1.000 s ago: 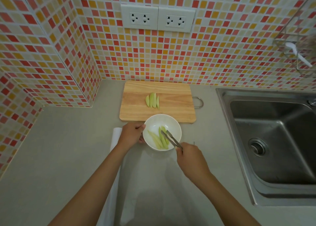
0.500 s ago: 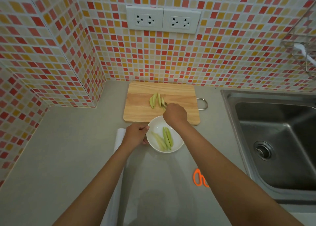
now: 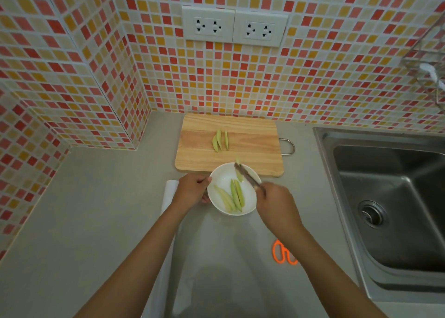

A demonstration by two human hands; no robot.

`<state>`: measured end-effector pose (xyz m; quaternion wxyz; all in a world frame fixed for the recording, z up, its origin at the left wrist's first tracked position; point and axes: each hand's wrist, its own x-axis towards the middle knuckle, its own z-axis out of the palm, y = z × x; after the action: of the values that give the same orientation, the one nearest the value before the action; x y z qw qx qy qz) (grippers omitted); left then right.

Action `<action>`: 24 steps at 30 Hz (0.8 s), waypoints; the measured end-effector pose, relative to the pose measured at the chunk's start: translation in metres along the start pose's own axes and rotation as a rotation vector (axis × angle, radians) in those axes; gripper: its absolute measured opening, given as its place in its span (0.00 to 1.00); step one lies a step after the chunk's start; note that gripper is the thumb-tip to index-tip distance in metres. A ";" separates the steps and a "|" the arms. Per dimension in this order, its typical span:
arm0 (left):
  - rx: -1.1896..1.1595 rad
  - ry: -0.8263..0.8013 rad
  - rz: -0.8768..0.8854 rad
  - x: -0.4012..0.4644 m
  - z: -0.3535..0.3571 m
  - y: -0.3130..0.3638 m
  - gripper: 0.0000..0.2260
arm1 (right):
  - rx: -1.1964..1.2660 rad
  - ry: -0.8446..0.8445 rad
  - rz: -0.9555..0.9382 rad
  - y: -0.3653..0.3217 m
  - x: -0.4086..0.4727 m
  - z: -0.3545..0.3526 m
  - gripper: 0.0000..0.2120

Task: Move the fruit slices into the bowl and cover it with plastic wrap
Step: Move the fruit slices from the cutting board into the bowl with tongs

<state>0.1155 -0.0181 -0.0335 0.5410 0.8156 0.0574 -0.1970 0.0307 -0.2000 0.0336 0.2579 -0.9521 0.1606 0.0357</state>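
A white bowl (image 3: 218, 176) stands on the counter just in front of the wooden cutting board (image 3: 252, 146). Several green fruit slices (image 3: 231, 196) lie in the bowl. Three more slices (image 3: 220, 141) lie side by side on the board. My left hand (image 3: 191, 190) grips the bowl's left rim. My right hand (image 3: 277, 203) holds metal tongs (image 3: 248, 178), whose tips pinch one slice (image 3: 239, 173) above the bowl's far rim. A roll of plastic wrap (image 3: 168, 195) lies left of the bowl, partly under my left arm.
Orange-handled scissors (image 3: 284, 254) lie on the counter beside my right forearm. A steel sink (image 3: 390, 197) takes up the right side. Tiled walls close off the back and left, with two sockets (image 3: 234, 27) above the board.
My right hand reached to the board with the tongs, took one slice, and has drawn back with it over the bowl. My left hand stayed on the bowl.
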 end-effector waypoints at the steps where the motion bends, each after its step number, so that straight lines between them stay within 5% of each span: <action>1: 0.002 0.000 0.001 0.000 0.000 0.000 0.10 | -0.029 -0.034 0.002 0.005 -0.012 0.002 0.13; 5: 0.026 0.008 0.011 0.001 0.000 0.000 0.10 | -0.221 -0.192 0.040 0.010 -0.030 0.017 0.12; 14: 0.015 0.003 0.023 -0.001 0.000 0.001 0.10 | -0.125 0.029 -0.001 -0.036 0.034 -0.012 0.11; 24: 0.007 0.000 0.007 0.002 0.000 0.000 0.10 | -0.188 -0.117 0.011 -0.064 0.121 0.029 0.11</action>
<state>0.1174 -0.0181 -0.0336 0.5390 0.8176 0.0542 -0.1951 0.1658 -0.1682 0.0210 0.1763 -0.9674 0.1465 0.1073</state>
